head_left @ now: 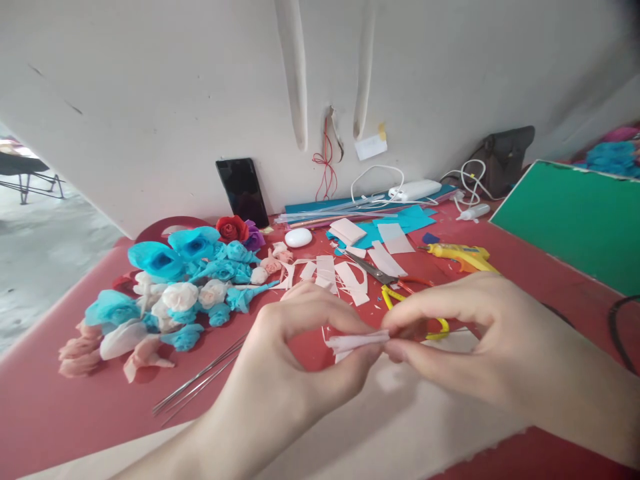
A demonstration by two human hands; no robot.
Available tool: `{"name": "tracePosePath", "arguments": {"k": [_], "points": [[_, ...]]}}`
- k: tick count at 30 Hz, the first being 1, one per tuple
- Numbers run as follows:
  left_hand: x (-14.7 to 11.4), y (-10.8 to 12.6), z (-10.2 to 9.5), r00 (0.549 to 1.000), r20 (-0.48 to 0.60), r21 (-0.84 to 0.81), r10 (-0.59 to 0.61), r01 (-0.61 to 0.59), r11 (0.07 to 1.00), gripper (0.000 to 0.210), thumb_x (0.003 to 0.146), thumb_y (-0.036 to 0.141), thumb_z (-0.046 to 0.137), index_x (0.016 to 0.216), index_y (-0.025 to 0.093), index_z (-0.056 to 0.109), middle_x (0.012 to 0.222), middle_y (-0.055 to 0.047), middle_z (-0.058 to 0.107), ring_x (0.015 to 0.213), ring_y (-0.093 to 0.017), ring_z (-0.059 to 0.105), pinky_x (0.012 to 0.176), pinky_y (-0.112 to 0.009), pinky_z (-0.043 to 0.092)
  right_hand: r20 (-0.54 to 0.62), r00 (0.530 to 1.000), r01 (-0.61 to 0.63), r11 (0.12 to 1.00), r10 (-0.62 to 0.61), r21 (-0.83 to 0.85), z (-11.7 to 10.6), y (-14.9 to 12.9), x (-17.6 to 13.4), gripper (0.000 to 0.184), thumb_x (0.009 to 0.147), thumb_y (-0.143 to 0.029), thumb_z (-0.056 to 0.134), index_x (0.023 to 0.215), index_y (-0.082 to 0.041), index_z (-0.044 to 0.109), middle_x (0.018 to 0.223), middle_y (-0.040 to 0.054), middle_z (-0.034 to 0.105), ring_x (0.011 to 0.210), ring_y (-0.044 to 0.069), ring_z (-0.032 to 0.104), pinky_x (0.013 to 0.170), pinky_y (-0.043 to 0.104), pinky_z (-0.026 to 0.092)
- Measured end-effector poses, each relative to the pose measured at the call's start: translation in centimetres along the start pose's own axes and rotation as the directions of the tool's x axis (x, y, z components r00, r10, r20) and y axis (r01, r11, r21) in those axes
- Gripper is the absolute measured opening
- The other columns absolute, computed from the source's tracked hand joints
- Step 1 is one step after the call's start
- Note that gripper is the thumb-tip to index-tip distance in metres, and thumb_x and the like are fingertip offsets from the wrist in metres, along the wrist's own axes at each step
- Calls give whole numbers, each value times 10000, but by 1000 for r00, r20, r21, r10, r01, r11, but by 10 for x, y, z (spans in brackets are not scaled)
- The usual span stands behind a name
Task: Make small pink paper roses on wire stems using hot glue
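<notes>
A pale pink piece of crepe paper (356, 341), folded or gathered in layers, is pinched between both hands above the table. My left hand (305, 353) grips its body between thumb and index finger. At the paper's right end, the thumb and fingertips of my right hand (465, 333) are closed on it. Just beyond the hands lie scissors (383, 277) with red and yellow handles, partly hidden by the right hand. Cut pale pink strips (353, 283) and scraps are scattered behind the left hand. A beige sheet (400, 420) lies beneath both hands.
Blue, white and pink paper flowers (185, 293) are heaped at the left, with thin metal wires (200, 380) nearby. A phone (243, 192) leans against the wall. A yellow glue gun (460, 253), white power strip (415, 191) and green board (570, 220) stand right of centre.
</notes>
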State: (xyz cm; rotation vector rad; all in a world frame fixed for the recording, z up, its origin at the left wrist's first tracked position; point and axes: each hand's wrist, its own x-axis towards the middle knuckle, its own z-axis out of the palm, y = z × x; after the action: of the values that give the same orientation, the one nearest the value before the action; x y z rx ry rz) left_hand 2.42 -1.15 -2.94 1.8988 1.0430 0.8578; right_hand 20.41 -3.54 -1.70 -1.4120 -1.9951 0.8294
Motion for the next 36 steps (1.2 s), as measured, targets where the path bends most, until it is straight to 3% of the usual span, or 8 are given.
{"name": "tracePosePath", "arguments": {"k": [5,13,24,27,33,36], "points": [[0,1,1,999,32,22,19,-19,1000,91,705,156,642,639,217,653,644,55,655,648,-113,580,643,-231,432,43,996,-78,996,80,-32,-1,-5,0,147,737,-176,554,687,-250,671,662,-64,640,614,89,588,420,136,376],[3,-1,-1,998,55,7,19,-19,1000,135,714,121,598,677,227,672,667,64,668,664,-109,591,658,-230,424,138,973,-174,982,183,-75,-10,-4,2,136,788,-269,528,737,-260,653,725,-62,641,675,102,585,555,173,426],[1,-2,-1,999,38,55,-6,4,998,112,704,133,609,661,222,663,662,56,664,658,-120,592,674,-247,423,115,978,-165,983,174,-85,-9,-6,-1,123,768,-241,532,712,-236,641,695,-55,636,645,101,581,431,168,358],[1,-2,0,999,41,45,-13,11,999,114,718,140,604,681,226,669,670,53,667,674,-126,595,694,-257,422,96,982,-155,983,165,-98,-6,-3,0,125,769,-228,530,695,-224,632,673,-51,624,611,93,562,419,160,350],[4,0,-1,1000,25,32,-5,4,999,148,715,111,600,673,230,679,652,57,666,656,-122,598,744,-260,432,38,999,-29,992,34,-126,-3,9,2,89,775,-259,552,720,-235,618,647,-53,595,581,82,541,469,154,397],[6,-2,-3,1000,-1,17,-8,8,1000,144,711,113,598,680,224,684,665,50,667,664,-120,596,690,-227,444,-125,992,3,977,-30,-214,-7,5,1,68,750,-305,594,794,-263,623,730,-54,623,655,111,570,518,194,412]]}}
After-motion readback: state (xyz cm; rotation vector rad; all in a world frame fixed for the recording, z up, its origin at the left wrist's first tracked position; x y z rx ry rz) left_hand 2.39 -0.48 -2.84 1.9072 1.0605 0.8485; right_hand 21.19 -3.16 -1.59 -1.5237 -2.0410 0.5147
